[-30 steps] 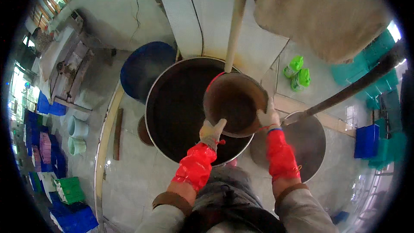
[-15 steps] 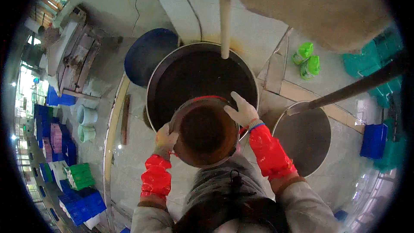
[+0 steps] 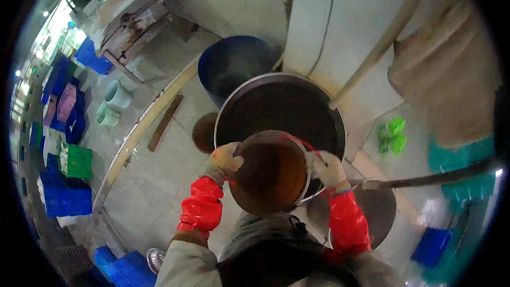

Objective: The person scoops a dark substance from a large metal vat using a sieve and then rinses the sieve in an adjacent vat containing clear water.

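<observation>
Between my hands is a round bucket with brown liquid inside and red along its rim. My left hand, in a pale glove with a red sleeve cover, is closed on the bucket's left rim. On the opposite side my right hand, gloved alike, is closed on the rim, beside the red cord-like handle. Just beyond and partly under the bucket stands a large metal vat of dark liquid. The bucket hides the vat's near edge.
A blue barrel stands behind the vat, and a brown round vessel at its left. To the right are another metal drum, a dark pole and green packages. A pale pole leans at the vat's far right.
My view has swung to the right, so the surroundings sit differently. My right hand, spread above the bucket's edge before, has come down and closed on its right rim. My left hand keeps its grip.
</observation>
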